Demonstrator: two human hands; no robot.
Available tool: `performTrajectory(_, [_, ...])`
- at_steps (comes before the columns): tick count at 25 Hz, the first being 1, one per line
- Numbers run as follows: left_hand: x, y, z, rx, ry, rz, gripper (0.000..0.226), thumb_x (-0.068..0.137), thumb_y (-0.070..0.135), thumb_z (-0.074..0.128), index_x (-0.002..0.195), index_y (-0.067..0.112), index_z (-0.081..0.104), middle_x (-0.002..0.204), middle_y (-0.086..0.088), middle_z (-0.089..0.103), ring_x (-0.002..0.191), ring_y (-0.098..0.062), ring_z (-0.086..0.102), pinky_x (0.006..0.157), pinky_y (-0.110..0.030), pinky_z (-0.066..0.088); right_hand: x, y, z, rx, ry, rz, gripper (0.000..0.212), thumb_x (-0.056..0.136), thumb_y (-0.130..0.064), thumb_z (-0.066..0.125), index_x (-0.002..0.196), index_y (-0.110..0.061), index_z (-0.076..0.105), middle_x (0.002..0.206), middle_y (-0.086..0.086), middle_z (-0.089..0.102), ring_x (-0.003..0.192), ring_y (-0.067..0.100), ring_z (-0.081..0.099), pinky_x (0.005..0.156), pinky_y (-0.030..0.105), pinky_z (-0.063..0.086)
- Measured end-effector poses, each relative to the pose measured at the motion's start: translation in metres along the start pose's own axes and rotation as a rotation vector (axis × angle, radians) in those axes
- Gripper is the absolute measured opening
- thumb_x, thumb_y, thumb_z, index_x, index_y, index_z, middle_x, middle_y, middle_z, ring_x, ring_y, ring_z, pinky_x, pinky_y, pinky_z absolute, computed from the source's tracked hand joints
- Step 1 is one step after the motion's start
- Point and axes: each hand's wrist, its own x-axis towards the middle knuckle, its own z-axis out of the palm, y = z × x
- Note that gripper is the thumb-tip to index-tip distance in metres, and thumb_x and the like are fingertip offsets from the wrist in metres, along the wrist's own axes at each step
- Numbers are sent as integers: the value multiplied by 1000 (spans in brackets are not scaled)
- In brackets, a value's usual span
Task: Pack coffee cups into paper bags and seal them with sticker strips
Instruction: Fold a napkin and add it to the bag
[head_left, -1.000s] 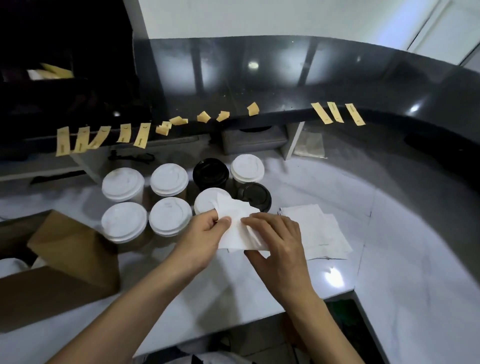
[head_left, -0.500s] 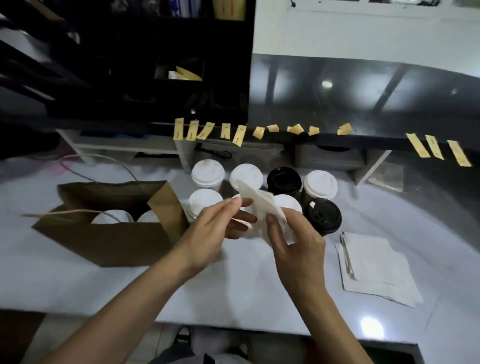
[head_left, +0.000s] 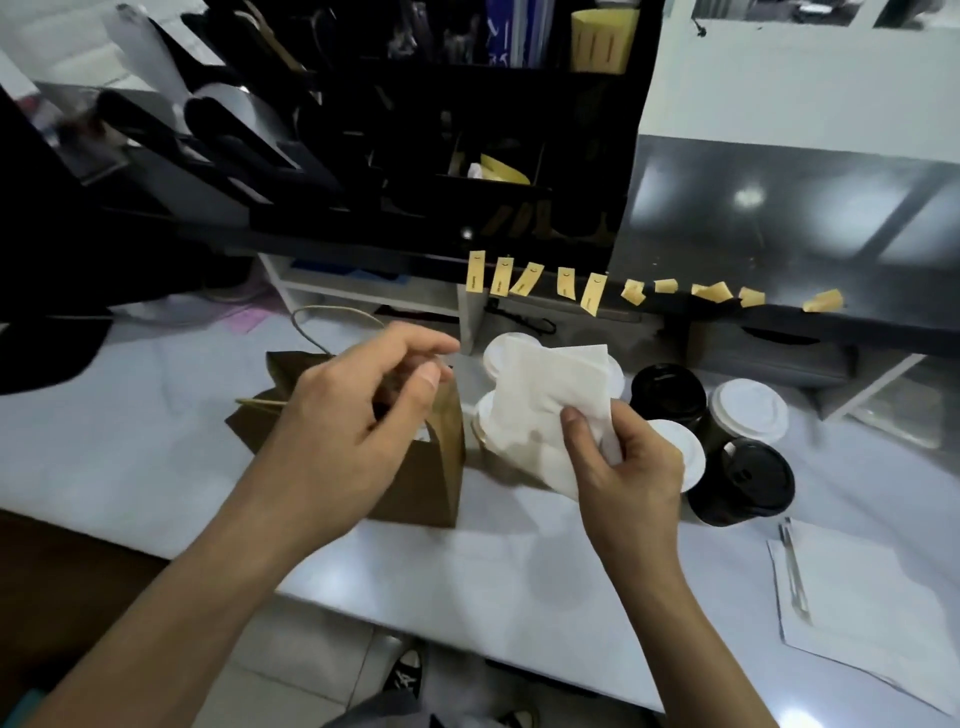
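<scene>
My right hand (head_left: 621, 467) grips a white napkin (head_left: 550, 395) that stands up over the white-lidded cups (head_left: 748, 410). My left hand (head_left: 353, 421) hovers over the open mouth of the brown paper bag (head_left: 431, 478), its fingers loosely curled and holding nothing. Inside the bag a white lid barely shows. Two black-lidded cups (head_left: 748, 478) stand to the right of the napkin. Yellow sticker strips (head_left: 501, 278) hang in a row from the dark counter edge behind.
A stack of white napkins (head_left: 872, 597) with a metal tong on it lies at the right on the white worktop (head_left: 493, 571). A black organiser rack (head_left: 415, 130) rises behind the bag. The worktop's front edge runs just below my forearms.
The view swung left and closer. My left hand let go of the napkin and moved over the bag; my right hand carried the napkin left toward the bag.
</scene>
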Motion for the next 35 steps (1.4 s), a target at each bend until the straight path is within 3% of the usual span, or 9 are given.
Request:
performTrajectory(5, [2, -24, -36, 179, 140, -4, 24, 103, 37, 42, 119, 39, 59, 103, 22, 66, 101, 1, 59, 73, -12, 46, 3, -9, 20, 4, 1, 43, 22, 95, -22, 70, 74, -23, 67, 65, -7, 64, 63, 11, 58, 56, 25, 45])
performTrajectory(10, [6, -59, -56, 244, 193, -48, 20, 107, 35, 40, 113, 34, 60, 89, 24, 68, 85, 5, 58, 68, -25, 39, 4, -20, 37, 38, 3, 49, 17, 95, -18, 70, 79, -19, 71, 69, -9, 68, 62, 1, 59, 55, 12, 44])
performTrajectory(12, [8, -74, -61, 260, 179, -77, 17, 106, 35, 42, 110, 36, 59, 86, 27, 68, 92, -1, 60, 73, -31, 42, 5, -24, 43, 46, 17, 57, 14, 95, -17, 70, 82, -20, 72, 72, -9, 70, 64, -1, 60, 55, 11, 45])
performTrajectory(15, [12, -95, -67, 205, 115, -156, 9, 101, 37, 53, 104, 38, 62, 85, 26, 71, 76, -7, 65, 69, -33, 48, 6, -29, 51, 52, 45, 68, 8, 95, -18, 71, 89, -24, 72, 81, -14, 73, 73, -1, 67, 58, 8, 47])
performTrajectory(21, [26, -123, -87, -151, 12, -217, 18, 101, 34, 56, 95, 32, 73, 91, 16, 77, 106, 5, 63, 91, -28, 39, 7, -39, 61, 10, 136, 65, 13, 95, -19, 70, 87, -28, 66, 84, -19, 72, 76, -3, 66, 59, 7, 46])
performTrajectory(27, [31, -146, -87, 162, -91, -165, 13, 92, 30, 70, 89, 43, 69, 87, 23, 71, 102, 0, 60, 82, -27, 45, 6, -47, 74, 9, 232, 41, 18, 95, -18, 69, 91, -31, 59, 87, -22, 70, 79, -4, 67, 60, 8, 49])
performTrajectory(30, [31, -157, -81, 316, -215, -203, 23, 86, 30, 77, 94, 48, 65, 117, 18, 66, 127, -22, 44, 106, -39, 36, 6, -49, 78, 27, 257, 32, 16, 95, -18, 69, 93, -30, 58, 91, -18, 72, 84, 2, 69, 63, 11, 51])
performTrajectory(32, [30, -164, -81, 340, -278, -247, 29, 82, 38, 80, 102, 51, 63, 146, 10, 50, 144, -15, 19, 115, -37, 18, 5, -51, 85, -14, 259, 3, 16, 95, -20, 69, 94, -30, 57, 92, -16, 71, 87, 6, 69, 67, 16, 52])
performTrajectory(35, [32, -174, -80, 384, -387, -148, 52, 74, 56, 80, 119, 53, 55, 154, 16, 41, 151, -7, 6, 122, -36, -2, 1, -52, 96, -131, 238, -87, 19, 95, -21, 69, 93, -32, 54, 90, -15, 66, 86, 8, 66, 69, 23, 53])
